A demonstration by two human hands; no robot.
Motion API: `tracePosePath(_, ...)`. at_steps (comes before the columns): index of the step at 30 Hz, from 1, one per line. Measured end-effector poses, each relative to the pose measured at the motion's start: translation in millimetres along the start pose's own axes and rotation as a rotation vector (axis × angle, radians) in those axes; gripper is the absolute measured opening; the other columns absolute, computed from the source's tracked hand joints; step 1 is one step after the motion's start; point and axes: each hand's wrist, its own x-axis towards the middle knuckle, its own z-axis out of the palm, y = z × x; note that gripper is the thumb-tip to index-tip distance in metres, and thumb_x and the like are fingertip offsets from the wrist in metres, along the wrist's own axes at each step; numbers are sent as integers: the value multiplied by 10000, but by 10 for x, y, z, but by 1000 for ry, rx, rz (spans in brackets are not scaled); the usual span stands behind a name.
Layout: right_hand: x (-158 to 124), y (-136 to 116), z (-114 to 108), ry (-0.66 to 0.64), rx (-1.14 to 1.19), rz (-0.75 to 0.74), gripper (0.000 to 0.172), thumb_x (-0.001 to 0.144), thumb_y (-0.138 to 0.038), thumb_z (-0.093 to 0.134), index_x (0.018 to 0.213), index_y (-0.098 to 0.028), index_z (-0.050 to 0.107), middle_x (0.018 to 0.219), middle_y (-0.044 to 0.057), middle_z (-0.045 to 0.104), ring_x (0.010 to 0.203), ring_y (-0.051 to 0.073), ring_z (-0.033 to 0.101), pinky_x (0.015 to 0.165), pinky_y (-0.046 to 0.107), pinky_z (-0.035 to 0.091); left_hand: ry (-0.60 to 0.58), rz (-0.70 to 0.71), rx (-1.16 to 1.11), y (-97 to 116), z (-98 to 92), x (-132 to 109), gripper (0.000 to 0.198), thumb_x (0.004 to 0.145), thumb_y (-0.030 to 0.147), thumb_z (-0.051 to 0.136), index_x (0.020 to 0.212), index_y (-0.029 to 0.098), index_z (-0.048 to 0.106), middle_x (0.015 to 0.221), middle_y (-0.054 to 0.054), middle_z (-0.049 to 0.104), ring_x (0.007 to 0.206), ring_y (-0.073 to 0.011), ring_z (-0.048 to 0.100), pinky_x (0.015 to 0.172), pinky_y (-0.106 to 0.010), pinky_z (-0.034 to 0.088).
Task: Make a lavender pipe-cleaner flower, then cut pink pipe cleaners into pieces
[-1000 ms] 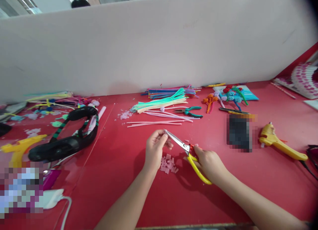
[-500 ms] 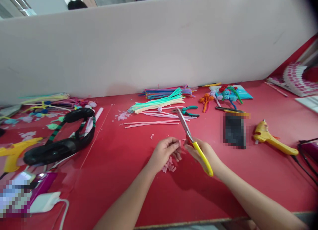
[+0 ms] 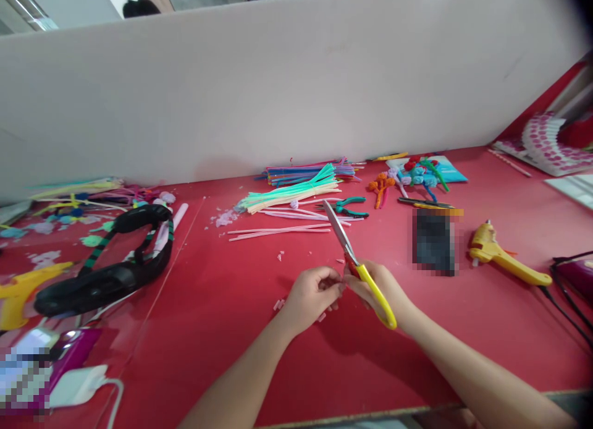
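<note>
My right hand (image 3: 377, 284) is closed around yellow-handled scissors (image 3: 376, 293), whose blades point up and away over the table. Close beside it, my left hand (image 3: 312, 296) has its fingers curled together, the tips meeting those of the right. Whatever the left fingers pinch is hidden or too small to name. Small cut pink pieces (image 3: 279, 305) lie next to the left hand, and others are partly covered by it. Beyond the hands are long pink pipe cleaners (image 3: 280, 232) and a bundle of green and cream pipe cleaners (image 3: 294, 191).
Teal-handled pliers (image 3: 349, 206) and pipe-cleaner flowers (image 3: 419, 172) lie towards the back. A yellow glue gun (image 3: 507, 259) is at the right, another glue gun (image 3: 32, 287) at the left near a black headset-like band (image 3: 106, 290). A white partition (image 3: 278, 89) borders the red table (image 3: 208, 355).
My left hand has come down and right until its fingertips meet the right hand's. The pink pieces beneath it are now mostly covered, with some showing to its left. The scissors stay in the right hand.
</note>
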Motion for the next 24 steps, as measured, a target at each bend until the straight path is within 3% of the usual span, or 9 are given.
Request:
tracePosePath(11,26,30,37,45,-79,-15,141,730,-280,437,623,-207,381,458,-84,340,389,78,370,404,192,273,82,26,-10,-41,48,5,127,701,303,615,711,177,600,457,27,529,347,-89,446,312,-169,309)
tracePosePath(14,37,69,0,37,-125,-76,167,748,-325,449,641,-201,412,499,-64,395,442,90,401,438,196,293,120,61,-48,-26,13,34,121,700,285,617,716,166,602,481,23,547,362,-91,474,357,-187,368)
tracePosePath(20,-6,175,-64,135,-727,-176,270,758,-470,491,784,-202,470,563,-4,561,474,156,535,448,227,241,329,177,-189,84,-191,104,168,718,296,611,789,151,563,602,18,571,467,-88,544,458,-197,433)
tracePosePath(24,-43,244,-23,98,-922,-214,333,813,-516,408,798,-190,473,641,48,638,504,193,594,451,248,215,387,209,-255,109,-273,110,167,718,282,607,782,137,556,606,11,572,479,-89,544,468,-203,439)
